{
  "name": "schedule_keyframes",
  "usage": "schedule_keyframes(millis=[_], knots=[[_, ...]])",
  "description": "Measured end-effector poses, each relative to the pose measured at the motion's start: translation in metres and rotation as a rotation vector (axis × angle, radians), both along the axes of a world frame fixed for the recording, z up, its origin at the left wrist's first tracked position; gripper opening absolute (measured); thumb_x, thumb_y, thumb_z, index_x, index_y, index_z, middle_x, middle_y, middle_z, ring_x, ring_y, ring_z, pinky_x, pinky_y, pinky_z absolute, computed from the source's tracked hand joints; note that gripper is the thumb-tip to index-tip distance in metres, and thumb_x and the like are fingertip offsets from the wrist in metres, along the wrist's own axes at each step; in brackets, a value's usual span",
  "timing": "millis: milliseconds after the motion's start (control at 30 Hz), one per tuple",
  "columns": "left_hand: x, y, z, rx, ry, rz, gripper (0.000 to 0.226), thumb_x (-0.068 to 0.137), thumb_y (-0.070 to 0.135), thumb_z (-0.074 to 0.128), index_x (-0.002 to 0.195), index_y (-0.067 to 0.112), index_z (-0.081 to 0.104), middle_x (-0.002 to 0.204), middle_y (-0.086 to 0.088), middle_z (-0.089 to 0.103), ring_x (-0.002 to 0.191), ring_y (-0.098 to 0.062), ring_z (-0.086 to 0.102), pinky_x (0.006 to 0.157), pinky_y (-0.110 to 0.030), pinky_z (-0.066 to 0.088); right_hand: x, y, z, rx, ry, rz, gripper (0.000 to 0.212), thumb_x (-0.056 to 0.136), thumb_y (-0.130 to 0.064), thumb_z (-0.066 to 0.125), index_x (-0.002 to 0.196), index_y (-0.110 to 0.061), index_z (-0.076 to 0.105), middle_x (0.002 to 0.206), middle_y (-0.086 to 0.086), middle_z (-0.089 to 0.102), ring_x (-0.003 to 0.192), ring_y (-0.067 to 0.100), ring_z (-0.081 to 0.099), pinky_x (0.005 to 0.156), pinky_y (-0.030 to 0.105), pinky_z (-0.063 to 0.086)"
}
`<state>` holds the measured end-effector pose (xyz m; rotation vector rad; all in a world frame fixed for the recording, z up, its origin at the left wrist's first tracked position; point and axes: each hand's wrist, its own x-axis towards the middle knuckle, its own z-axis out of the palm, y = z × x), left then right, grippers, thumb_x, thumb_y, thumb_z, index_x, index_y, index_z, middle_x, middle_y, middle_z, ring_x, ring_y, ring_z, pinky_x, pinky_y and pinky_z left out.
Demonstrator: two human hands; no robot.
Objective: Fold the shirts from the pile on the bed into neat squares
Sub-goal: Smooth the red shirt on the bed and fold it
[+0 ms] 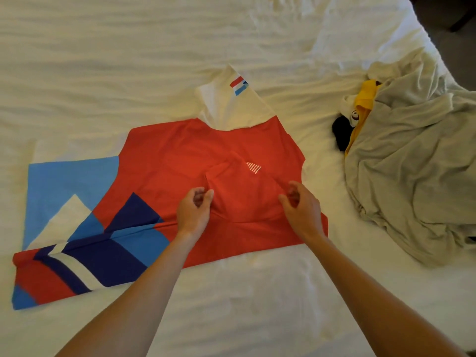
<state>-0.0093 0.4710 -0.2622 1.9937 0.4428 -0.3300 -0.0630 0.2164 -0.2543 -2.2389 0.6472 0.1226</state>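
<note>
On the bed (231, 34), pile (412, 176) cut off at right; red shirt (180, 155) bunched between curled fingers of left hand (193, 210) and right hand (301, 210).

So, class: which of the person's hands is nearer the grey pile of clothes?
Right. The right hand pinches the red shirt on its side toward the grey pile; the left hand grips the shirt farther away.

The red shirt (180, 155) looks like smooth, matt sports cloth, the grey shirt (412, 181) on the right is soft crumpled cloth, and the white bedsheet (128, 60) is matt and wrinkled
</note>
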Motion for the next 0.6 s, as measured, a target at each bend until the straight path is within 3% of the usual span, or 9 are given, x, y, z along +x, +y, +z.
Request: schedule_keyframes(millis=[100, 200, 333, 433, 600], knots=[[-0.018, -0.001, -0.004, 0.263, -0.146, -0.180, 0.030, 0.093, 0.034, 0.067, 0.110, 0.009, 0.067, 0.099, -0.004, 0.068, 0.094, -0.023, 0.063, 0.084, -0.037, 0.050, -0.035, -0.012, 0.001, -0.256, 0.024, -0.039, 0.049, 0.085, -0.036, 0.068, 0.129, -0.019, 0.057, 0.108, -0.002, 0.065, 0.107, 0.025, 0.054, 0.093, 0.045, 0.040], [-0.034, -0.003, -0.011, 0.453, -0.154, -0.259, 0.032, 0.091, 0.037, 0.067, 0.110, 0.011, 0.066, 0.105, -0.007, 0.063, 0.104, -0.030, 0.057, 0.088, -0.045, 0.045, -0.054, -0.021, 0.003, -0.260, 0.121, -0.103, 0.032, 0.082, -0.039, 0.067, 0.110, -0.024, 0.063, 0.089, -0.009, 0.062, 0.096, 0.021, 0.056, 0.087, 0.040, 0.034], [-0.040, -0.013, -0.012, 0.502, -0.109, -0.256, 0.032, 0.092, 0.034, 0.066, 0.115, 0.013, 0.060, 0.113, -0.009, 0.062, 0.112, -0.033, 0.054, 0.090, -0.049, 0.039, -0.059, -0.032, 0.003, -0.255, 0.089, -0.056, 0.005, 0.081, -0.029, 0.068, 0.082, -0.026, 0.064, 0.071, -0.009, 0.062, 0.075, 0.016, 0.055, 0.080, 0.035, 0.036], [-0.040, -0.016, -0.011, 0.527, -0.060, -0.246, 0.033, 0.091, 0.033, 0.066, 0.117, 0.013, 0.059, 0.116, -0.010, 0.062, 0.114, -0.035, 0.053, 0.091, -0.051, 0.038, -0.065, -0.037, 0.002, -0.059, -0.078, -0.111, 0.015, 0.081, -0.006, 0.066, 0.084, -0.021, 0.066, 0.071, -0.006, 0.064, 0.065, 0.010, 0.057, 0.071, 0.033, 0.051], [-0.034, -0.018, -0.011, 0.514, -0.012, -0.226, 0.034, 0.090, 0.034, 0.067, 0.116, 0.015, 0.058, 0.118, -0.008, 0.062, 0.116, -0.035, 0.052, 0.094, -0.051, 0.037, -0.069, -0.039, -0.004, -0.126, 0.058, -0.153, 0.018, 0.084, -0.009, 0.061, 0.098, -0.020, 0.063, 0.076, -0.006, 0.063, 0.076, 0.021, 0.061, 0.076, 0.044, 0.051]])
